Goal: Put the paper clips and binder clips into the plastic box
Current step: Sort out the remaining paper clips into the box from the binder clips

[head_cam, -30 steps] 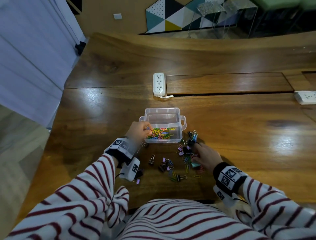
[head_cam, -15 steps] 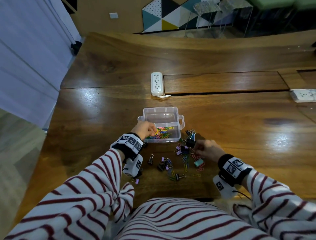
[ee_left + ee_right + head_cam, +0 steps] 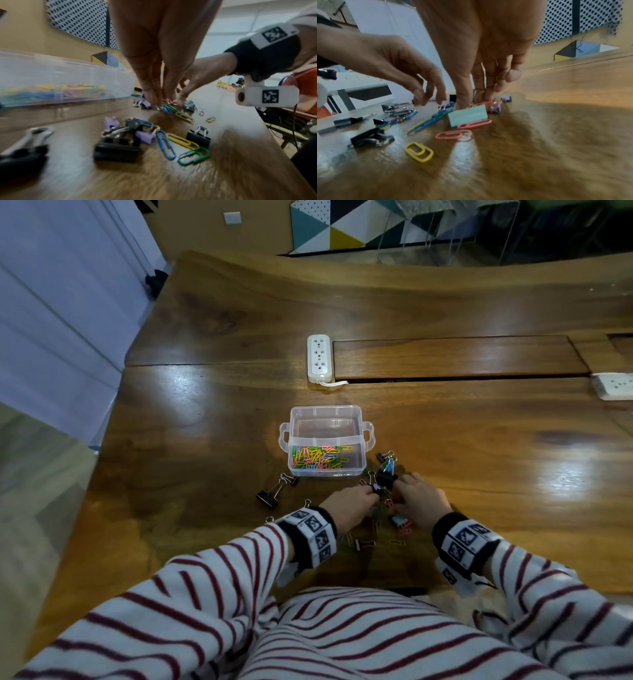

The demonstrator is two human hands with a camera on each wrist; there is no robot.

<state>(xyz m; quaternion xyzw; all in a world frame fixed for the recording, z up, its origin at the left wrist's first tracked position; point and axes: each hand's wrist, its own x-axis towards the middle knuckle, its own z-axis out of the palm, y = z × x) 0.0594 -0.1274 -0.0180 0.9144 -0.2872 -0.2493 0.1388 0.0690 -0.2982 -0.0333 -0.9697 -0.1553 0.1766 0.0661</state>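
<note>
The box (image 3: 327,440) sits in the middle of the head view on the desk (image 3: 479,474). It is clear plastic with a small handle on each side. Its near half holds a heap of paper clips (image 3: 318,457) in many colors (the far half looks bare). In the left wrist view the box (image 3: 60,81) fills the left side, blurry.

Just below the box in the head view lies a loose pile of clips (image 3: 375,515). Both hands are down in it, close together. The left hand (image 3: 349,505) has its fingers (image 3: 152,94) bunched together, tips down on a small clip by a blue paper clip (image 3: 167,108). I cannot tell if it has a real hold on anything. The right hand (image 3: 419,501) also points down, with its fingers (image 3: 462,100) close together and their tips on the pile near a pink paper clip (image 3: 481,104). I cannot tell if it pinches one.

A mint binder clip (image 3: 468,115) stands just in front of the right hand. A yellow paper clip (image 3: 419,152) lies nearer the camera. Two black binder clips (image 3: 275,491) lie to the lower left of the box, apart from the pile.

Above the box in the head view is a white power strip (image 3: 319,357). Another one (image 3: 613,385) is at the right edge. Striped sleeves (image 3: 205,594) fill the bottom.
</note>
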